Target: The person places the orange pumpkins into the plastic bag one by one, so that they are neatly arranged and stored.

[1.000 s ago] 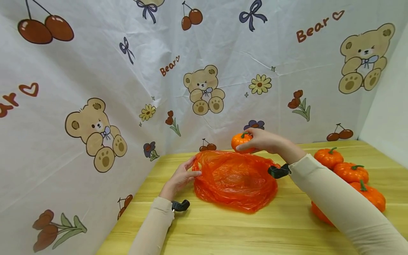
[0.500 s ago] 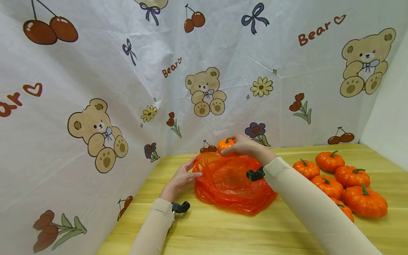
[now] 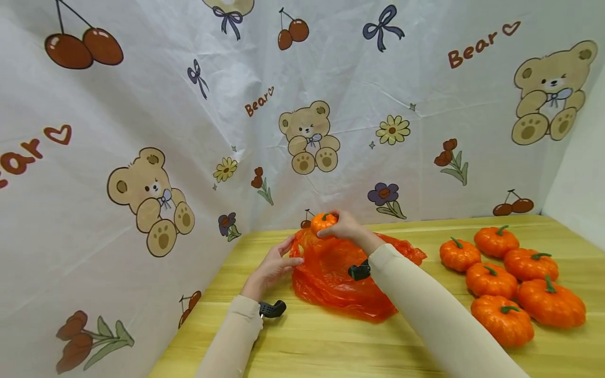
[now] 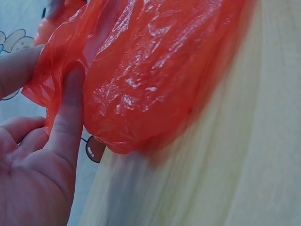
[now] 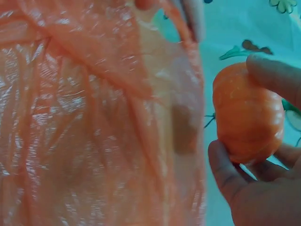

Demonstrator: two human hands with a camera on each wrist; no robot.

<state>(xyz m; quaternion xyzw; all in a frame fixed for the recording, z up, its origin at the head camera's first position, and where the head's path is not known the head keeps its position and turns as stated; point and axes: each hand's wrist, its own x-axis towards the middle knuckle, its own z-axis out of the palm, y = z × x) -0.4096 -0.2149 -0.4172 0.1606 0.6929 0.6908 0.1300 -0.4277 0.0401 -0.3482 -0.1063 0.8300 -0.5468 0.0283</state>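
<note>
A: What does the head view give you around the work? Take the red-orange plastic bag (image 3: 340, 296) as the middle of the dial.

B: I have a yellowish wood-grain table (image 3: 307, 352) under everything. From 9 round to 2 o'clock hangs a crinkled white sheet (image 3: 331, 58) printed with teddy bears (image 3: 309, 137), cherries (image 3: 71, 51) and flowers (image 3: 393, 129). A plain white wall (image 3: 573, 178) stands between 2 and 3. Near 3 o'clock I count 6 loose pumpkins (image 3: 491, 281), grouped on the table.

A: Any change since 0.5 s ago?

B: Yes. The held pumpkin (image 3: 322, 224) has travelled toward 9 o'clock and appears at the bag's far rim, at 11. The right sleeve (image 3: 420, 294) went the same way, so the nearest loose pumpkin, partly covered then, shows whole. More of the bag's 2-to-3 o'clock end is visible too. The left hand (image 3: 273, 266) is at the same spot on the rim.

A: And the grips?

B: The right hand (image 3: 348, 226) is spread only as wide as its pumpkin, digits pressing from opposite sides. My right wrist view puts that pumpkin just beside the bag; I can't tell whether they touch. At 9 o'clock the left hand is nearly closed, pinching the bag's thin edge between thumb and fingers.
</note>
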